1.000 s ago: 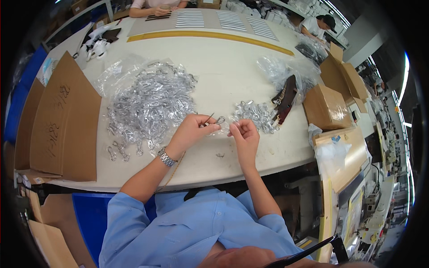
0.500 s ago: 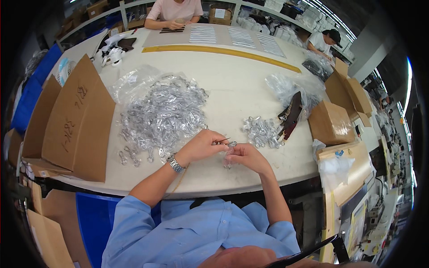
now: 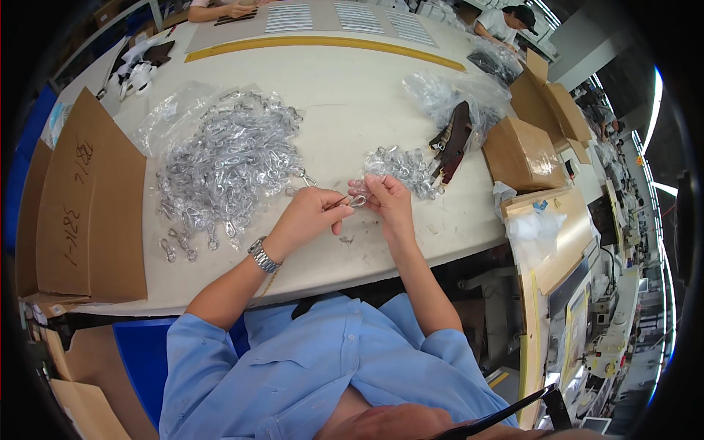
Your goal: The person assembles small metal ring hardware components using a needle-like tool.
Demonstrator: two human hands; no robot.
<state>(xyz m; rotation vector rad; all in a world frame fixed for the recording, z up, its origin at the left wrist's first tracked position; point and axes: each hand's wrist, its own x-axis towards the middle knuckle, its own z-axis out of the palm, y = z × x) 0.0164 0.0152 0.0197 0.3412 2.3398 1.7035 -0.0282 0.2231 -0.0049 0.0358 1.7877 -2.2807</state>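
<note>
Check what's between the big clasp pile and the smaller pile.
Head view: both hands, left hand and right hand, pinching one metal clasp; big pile, smaller pile.

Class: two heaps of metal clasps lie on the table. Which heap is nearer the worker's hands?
The small heap, just beyond the right hand. The large heap on clear plastic lies farther left.

The small metal clasp point(image 3: 357, 199) between the left hand point(image 3: 308, 216) and right hand point(image 3: 389, 202) is too small to make out in shape, and the fingers cover part of it, so each grip is unclear. Beyond the clasp, clear plastic blurs single pieces in the large heap of metal clasps point(image 3: 227, 169). At the desk's point(image 3: 352, 95) far edge, the picture's rim cuts off a co-worker point(image 3: 220, 9).
</note>
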